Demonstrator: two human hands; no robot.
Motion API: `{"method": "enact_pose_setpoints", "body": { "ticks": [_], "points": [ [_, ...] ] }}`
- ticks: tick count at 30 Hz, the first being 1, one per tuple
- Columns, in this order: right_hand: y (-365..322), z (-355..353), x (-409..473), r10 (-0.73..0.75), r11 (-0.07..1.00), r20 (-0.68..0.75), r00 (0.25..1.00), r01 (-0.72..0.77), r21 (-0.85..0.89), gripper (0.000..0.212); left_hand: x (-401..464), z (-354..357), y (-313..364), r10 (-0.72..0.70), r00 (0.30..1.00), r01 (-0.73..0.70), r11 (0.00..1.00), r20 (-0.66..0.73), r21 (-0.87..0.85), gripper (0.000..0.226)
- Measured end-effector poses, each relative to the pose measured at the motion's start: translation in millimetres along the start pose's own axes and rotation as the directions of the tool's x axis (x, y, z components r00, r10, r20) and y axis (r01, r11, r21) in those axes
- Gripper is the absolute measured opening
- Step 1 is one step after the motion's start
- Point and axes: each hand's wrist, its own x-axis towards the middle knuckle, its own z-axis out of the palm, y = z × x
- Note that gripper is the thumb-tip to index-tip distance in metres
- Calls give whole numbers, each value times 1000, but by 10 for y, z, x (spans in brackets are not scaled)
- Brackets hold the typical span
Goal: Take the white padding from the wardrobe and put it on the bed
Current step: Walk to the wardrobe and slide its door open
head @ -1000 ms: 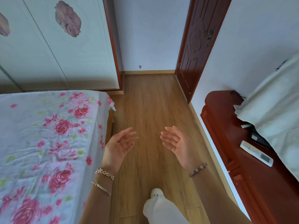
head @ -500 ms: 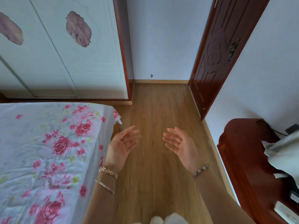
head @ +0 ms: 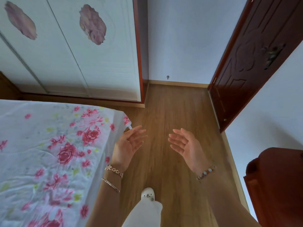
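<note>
Empty-handed, a person is walking toward the closed wardrobe (head: 91, 51), left hand (head: 129, 145) and right hand (head: 185, 146) both released beside the bed (head: 49, 145), the white padding out of sight, presumably behind doors needing sliding aside.

Head-worn view, forward and down

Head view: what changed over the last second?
The view has swung left toward the wardrobe; the dresser slid mostly out of frame, its cloth and remote gone. Nothing gripped or released. Left hand and right hand stay open and empty, wardrobe doors shut.
</note>
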Motion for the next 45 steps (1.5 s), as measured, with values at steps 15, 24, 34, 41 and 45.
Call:
{"method": "enact_pose_setpoints", "body": {
  "ticks": [15, 24, 34, 41, 45],
  "points": [
    [-477, 897, 1840, 6, 999, 33, 999, -4, -43, 30, 1809, -338, 765, 58, 998, -58, 998, -9, 21, 36],
    [-743, 1178, 2825, -12, 998, 56, 998, 16, -66, 31, 2720, -393, 1023, 67, 997, -65, 997, -38, 45, 33],
    [-1275, 1482, 4416, 48, 991, 99, 994, -35, -130, 31, 4216, -264, 1379, 40, 992, -33, 998, -123, 60, 35],
    [-1598, 1864, 5546, 89, 980, 202, 975, -49, -194, 35, 5066, -269, 1704, 80, 974, -83, 996, -213, -7, 43],
    [-1582, 2191, 6072, 157, 975, 275, 948, -105, -194, 36, 5438, -452, 1860, 85, 959, -98, 995, -269, -37, 44]
  ]
}}
